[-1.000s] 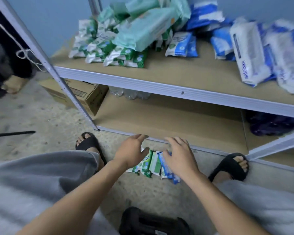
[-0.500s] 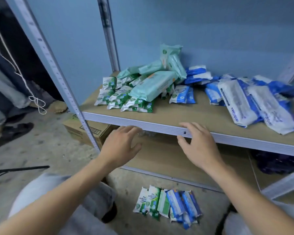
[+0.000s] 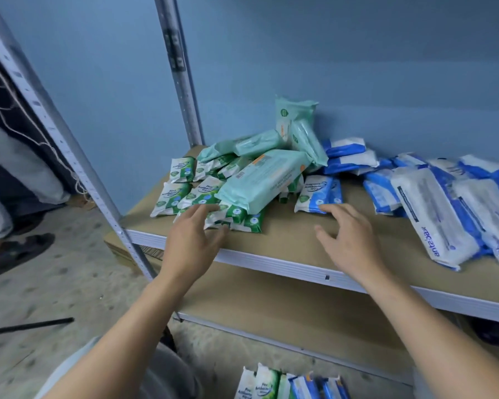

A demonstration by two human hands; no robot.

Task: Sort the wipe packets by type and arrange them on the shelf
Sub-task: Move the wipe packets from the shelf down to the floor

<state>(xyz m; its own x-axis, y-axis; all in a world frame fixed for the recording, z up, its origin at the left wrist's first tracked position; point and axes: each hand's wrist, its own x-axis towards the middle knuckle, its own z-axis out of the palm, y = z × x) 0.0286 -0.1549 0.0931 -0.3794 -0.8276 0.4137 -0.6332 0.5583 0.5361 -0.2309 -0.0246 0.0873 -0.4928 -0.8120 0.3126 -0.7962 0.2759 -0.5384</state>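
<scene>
Wall: plain blue, it stood behind the rack.
Floor: grey and speckled concrete, seen left of the rack and below it.
Shelf: a brown board with a white front edge, held by grey posts. It carried all the piles of packets.
Lower board: a second brown board under the shelf.
White packs: big white and blue packs, lying tilted and overlapped at the right end of the shelf. More blue ones were stacked behind them, against the wall.
Mint packs: big pale green packs in a loose heap at the left middle. One lay slanted on top of the green packets and one stood upright at the wall.
Left hand: it reached over the front edge of the shelf. Its fingers were straight and apart over the front green packets and held nothing. I cannot tell if they touched.
Right hand: it was above the bare board. Its fingers were apart and a little bent, with the tips at the near edge of the blue packet, and gripped nothing.
Green packets: small green and white packets, spread at the left end, partly under the mint packs.
Floor packets: a row of small green and blue packets on the floor, in front of the rack.
Blue packet: small, lying between the mint packs and the white packs.
Sandal: black, on the floor far left.
</scene>
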